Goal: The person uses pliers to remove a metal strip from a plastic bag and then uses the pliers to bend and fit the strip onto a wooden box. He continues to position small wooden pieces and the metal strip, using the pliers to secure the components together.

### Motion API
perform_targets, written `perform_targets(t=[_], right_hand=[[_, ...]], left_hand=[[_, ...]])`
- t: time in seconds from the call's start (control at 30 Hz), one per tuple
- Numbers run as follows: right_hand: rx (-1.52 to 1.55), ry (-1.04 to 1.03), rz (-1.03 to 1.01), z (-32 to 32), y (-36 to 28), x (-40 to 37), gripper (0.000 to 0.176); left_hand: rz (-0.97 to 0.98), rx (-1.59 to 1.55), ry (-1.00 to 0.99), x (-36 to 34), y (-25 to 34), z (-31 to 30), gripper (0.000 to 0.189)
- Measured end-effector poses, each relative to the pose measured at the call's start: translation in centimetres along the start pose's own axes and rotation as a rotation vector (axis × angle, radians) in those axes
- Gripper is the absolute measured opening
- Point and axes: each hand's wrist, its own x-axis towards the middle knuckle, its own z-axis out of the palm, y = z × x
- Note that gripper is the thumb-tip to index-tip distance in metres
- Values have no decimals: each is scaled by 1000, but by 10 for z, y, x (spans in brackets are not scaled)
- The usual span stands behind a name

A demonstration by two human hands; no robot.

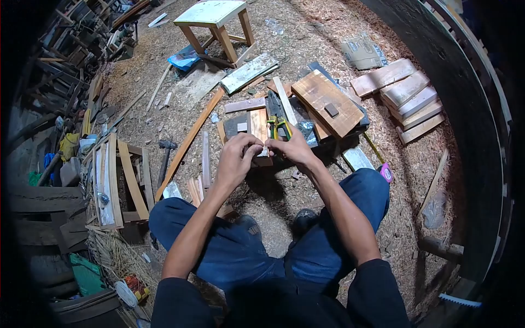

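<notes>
My left hand [238, 156] and my right hand [295, 147] meet over the front of the low work surface, fingers pinched close together. Between the fingertips a small pale bit [264, 152] shows; what it is I cannot make out. Just beyond the fingers lies a tool with yellow-and-black handles [279, 127], like pliers, right against my right hand. Under it runs a light wooden block [258, 124]. A small whitish square piece [242, 127] rests left of the block.
A thick wooden board [328, 101] carries a small dark block [331, 110]. Planks [407, 90] are stacked to the right. A hammer [165, 161] and a long wooden strip [188, 145] lie left. A pink tape measure [385, 172] is by my knee. A stool [213, 19] stands ahead.
</notes>
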Motion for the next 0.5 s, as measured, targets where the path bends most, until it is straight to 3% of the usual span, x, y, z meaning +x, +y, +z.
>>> perform_targets(t=[0.5], right_hand=[[-156, 65, -20, -7, -8, -3, 51]], left_hand=[[110, 91, 74, 1, -1, 13, 9]])
